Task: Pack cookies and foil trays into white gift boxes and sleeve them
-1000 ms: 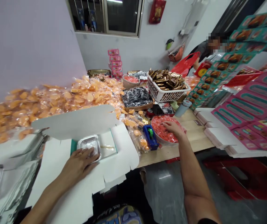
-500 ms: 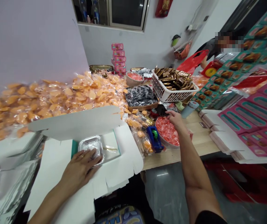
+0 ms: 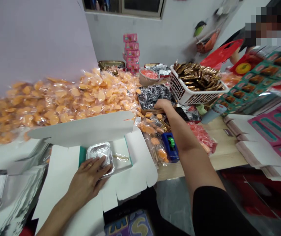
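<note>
My left hand (image 3: 91,173) lies over a square foil tray (image 3: 101,149), its fingers spread on the tray's near part. The tray sits in an unfolded white cardboard box (image 3: 121,180), beside a clear packet with a gold strip (image 3: 121,157). My right hand (image 3: 163,104) reaches across the table to a shallow cardboard tray full of small black packets (image 3: 152,93). It touches the near edge of those packets, and its fingertips are partly hidden. Under my right forearm lie red packets (image 3: 198,132) and a blue tape dispenser (image 3: 170,147).
Orange items in clear bags (image 3: 57,101) are heaped behind the box. A white basket (image 3: 196,97) of gold-brown packets stands back right, near a grey-blue bottle (image 3: 214,113). Stacked cartons (image 3: 246,144) line the right; flat cardboard (image 3: 29,186) lies left. Another person (image 3: 236,39) is far right.
My right hand has moved from beside the red packets, away from me and left, to the black packets. My left hand stays on the foil tray. The view has shifted slightly.
</note>
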Action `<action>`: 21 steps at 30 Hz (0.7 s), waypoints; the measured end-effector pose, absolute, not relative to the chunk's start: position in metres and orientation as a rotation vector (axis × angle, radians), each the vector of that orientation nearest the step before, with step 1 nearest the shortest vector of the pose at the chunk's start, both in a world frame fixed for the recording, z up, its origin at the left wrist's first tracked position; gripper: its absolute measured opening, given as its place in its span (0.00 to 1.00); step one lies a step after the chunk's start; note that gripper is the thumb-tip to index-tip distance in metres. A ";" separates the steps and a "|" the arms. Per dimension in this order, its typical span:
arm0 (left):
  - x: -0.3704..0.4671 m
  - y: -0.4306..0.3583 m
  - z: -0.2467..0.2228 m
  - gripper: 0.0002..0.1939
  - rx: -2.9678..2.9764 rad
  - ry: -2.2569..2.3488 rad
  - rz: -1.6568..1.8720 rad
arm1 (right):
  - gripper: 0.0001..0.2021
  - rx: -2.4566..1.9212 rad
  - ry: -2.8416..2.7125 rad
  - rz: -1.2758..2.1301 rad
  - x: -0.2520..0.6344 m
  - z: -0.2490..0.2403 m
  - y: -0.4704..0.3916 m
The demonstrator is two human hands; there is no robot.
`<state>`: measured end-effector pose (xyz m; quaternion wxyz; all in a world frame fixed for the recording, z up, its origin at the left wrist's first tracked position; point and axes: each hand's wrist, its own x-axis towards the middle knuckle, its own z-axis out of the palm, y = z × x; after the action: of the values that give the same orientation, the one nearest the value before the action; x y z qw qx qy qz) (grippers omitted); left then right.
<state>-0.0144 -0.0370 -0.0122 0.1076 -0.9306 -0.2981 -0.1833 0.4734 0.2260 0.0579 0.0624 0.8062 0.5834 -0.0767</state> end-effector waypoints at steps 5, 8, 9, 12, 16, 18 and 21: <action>-0.012 -0.035 -0.008 0.21 -2.735 -0.848 -0.505 | 0.21 2.481 1.678 -0.301 0.484 0.062 0.225; -0.012 -0.035 -0.008 0.20 -2.741 -0.846 -0.515 | 0.26 2.550 1.709 -0.240 0.482 0.065 0.212; -0.012 -0.036 -0.009 0.19 -2.739 -0.851 -0.523 | 0.29 2.581 1.741 -0.189 0.481 0.066 0.204; -0.013 -0.037 -0.012 0.19 -2.737 -0.876 -0.535 | 0.30 2.623 1.896 -0.073 0.478 0.068 0.172; -0.012 -0.036 -0.016 0.20 -2.804 -0.928 -0.501 | 0.18 2.448 1.826 -0.275 0.467 0.053 0.124; -0.012 -0.033 -0.016 0.20 -2.853 -0.963 -0.440 | 0.16 2.415 1.746 -0.289 0.459 0.044 0.106; -0.011 -0.033 -0.011 0.20 -2.885 -1.032 -0.321 | 0.18 2.426 1.761 -0.211 0.453 0.043 0.085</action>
<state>-0.0111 -0.0331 -0.0109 0.0306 -0.9360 -0.3349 -0.1041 0.4532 0.0848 0.0425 0.0679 0.8054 0.5847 -0.0700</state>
